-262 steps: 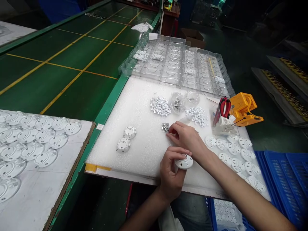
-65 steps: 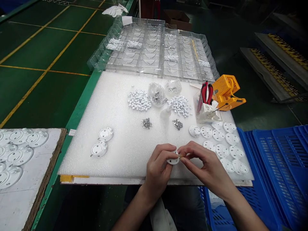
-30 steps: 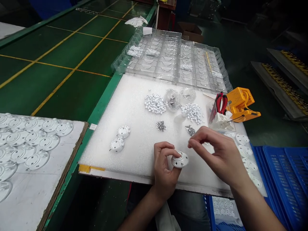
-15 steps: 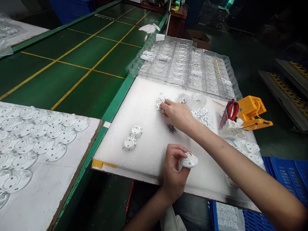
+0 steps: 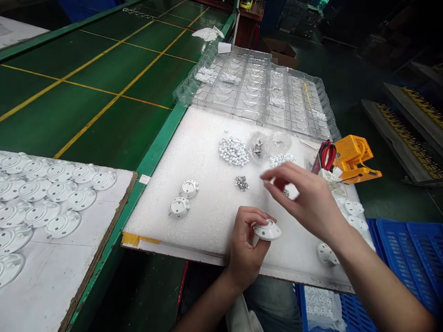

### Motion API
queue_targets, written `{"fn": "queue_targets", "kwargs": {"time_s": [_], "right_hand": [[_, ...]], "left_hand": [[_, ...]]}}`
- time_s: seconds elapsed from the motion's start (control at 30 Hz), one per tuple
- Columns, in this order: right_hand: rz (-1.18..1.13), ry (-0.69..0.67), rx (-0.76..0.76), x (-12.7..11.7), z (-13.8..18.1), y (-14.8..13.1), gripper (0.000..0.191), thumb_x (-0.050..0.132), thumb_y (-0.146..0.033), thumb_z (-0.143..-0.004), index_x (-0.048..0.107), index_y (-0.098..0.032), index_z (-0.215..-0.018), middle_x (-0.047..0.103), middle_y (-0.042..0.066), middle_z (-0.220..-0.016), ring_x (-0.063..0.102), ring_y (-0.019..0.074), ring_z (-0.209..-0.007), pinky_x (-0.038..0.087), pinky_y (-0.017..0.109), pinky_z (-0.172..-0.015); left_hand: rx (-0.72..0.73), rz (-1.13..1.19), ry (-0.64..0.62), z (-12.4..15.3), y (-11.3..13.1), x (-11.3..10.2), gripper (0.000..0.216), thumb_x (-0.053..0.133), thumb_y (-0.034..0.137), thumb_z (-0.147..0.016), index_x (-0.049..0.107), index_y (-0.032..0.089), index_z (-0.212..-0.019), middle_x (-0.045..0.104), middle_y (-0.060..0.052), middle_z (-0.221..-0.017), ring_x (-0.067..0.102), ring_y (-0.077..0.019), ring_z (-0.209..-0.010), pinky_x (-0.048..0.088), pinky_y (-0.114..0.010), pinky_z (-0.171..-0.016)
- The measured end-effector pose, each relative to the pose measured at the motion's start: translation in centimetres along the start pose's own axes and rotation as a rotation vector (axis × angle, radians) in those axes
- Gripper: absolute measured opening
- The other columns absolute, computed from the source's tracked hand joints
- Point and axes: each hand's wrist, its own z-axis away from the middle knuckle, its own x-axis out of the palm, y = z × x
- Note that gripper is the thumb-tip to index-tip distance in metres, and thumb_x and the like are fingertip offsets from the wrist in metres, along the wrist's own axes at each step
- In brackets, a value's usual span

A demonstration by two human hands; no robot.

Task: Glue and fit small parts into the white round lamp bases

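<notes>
My left hand [image 5: 247, 244] grips a round white plastic housing [image 5: 268, 230] near the front edge of the foam-covered table, tilted with its face up. Above it and to the right, my right hand [image 5: 297, 193] is in the air, thumb and forefinger pinched together. Whatever is between those fingertips is too small to make out. Beyond the hands lie a heap of small white parts [image 5: 233, 151], a little pile of metal screws [image 5: 241, 183] and a second heap of white pieces [image 5: 282, 160]. Two more round housings [image 5: 179, 207] rest on the foam at left.
Clear compartment trays [image 5: 249, 87] span the table's far side. An orange tape dispenser [image 5: 356, 159] and red-handled pliers [image 5: 327, 157] stand at right, above blue crates [image 5: 408, 249]. On the left, a board [image 5: 86, 258] carries rows of white discs beside the green conveyor [image 5: 114, 92].
My right hand has left the heap of small white parts and come back right and nearer, fingers pinched. My left hand still holds the housing in about the same place. The view has shifted slightly.
</notes>
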Motion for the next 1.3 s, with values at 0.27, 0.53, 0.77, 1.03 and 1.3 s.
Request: {"fn": "queue_targets", "kwargs": {"time_s": [0.27, 0.53, 0.77, 1.03, 1.3], "right_hand": [[-0.047, -0.151, 0.24, 0.7, 9.6, 3.1, 0.015, 0.055, -0.019, -0.099, 0.067, -0.024, -0.105, 0.07, 0.004, -0.094, 0.069, 0.0183, -0.079, 0.055, 0.032, -0.071], [0.097, 0.094, 0.355, 2.6, 10.7, 2.4, 0.016, 0.059, -0.035, -0.101, 0.067, -0.022, -0.102, 0.067, 0.005, -0.089, 0.065, 0.0188, -0.071, 0.052, 0.033, -0.066], [-0.048, 0.101, 0.302, 2.9, 10.1, 2.2, 0.01, 0.059, -0.025, -0.097, 0.069, -0.023, -0.095, 0.069, 0.006, -0.087, 0.066, 0.0214, -0.08, 0.053, 0.035, -0.073], [-0.717, 0.096, 0.476, 0.3, 9.4, 0.2, 0.015, 0.078, -0.038, -0.087, 0.073, -0.024, -0.086, 0.068, 0.003, -0.08, 0.06, 0.0163, -0.073, 0.051, 0.028, -0.066], [-0.792, 0.087, 0.5, 1.2, 9.1, -0.2, 0.02, 0.081, -0.043, -0.084, 0.076, -0.024, -0.085, 0.062, 0.003, -0.082, 0.055, 0.0157, -0.072, 0.048, 0.029, -0.065]], "left_hand": [[-0.029, 0.003, -0.054, -0.5, 0.2, -0.1, 0.012, 0.072, 0.023, -0.093, 0.06, 0.021, -0.092, 0.058, -0.002, -0.098, 0.072, -0.0162, -0.092, 0.059, -0.03, -0.084], [0.012, -0.066, -0.093, -0.8, 0.2, -0.3, 0.011, 0.074, 0.02, -0.091, 0.062, 0.021, -0.091, 0.064, -0.004, -0.096, 0.071, -0.0179, -0.095, 0.059, -0.032, -0.087], [-0.055, -0.061, -0.156, -0.7, 0.3, -0.3, 0.01, 0.072, 0.018, -0.092, 0.062, 0.021, -0.094, 0.062, -0.004, -0.099, 0.073, -0.0185, -0.094, 0.06, -0.033, -0.087], [-0.078, -0.111, -0.218, -0.7, 0.7, -0.1, 0.009, 0.068, 0.015, -0.093, 0.067, 0.022, -0.1, 0.067, -0.005, -0.098, 0.071, -0.018, -0.093, 0.059, -0.03, -0.084], [-0.121, -0.15, -0.224, -0.2, 0.4, -0.3, 0.021, 0.067, 0.02, -0.094, 0.063, 0.024, -0.114, 0.07, -0.006, -0.099, 0.072, -0.0187, -0.093, 0.062, -0.032, -0.085]]}}
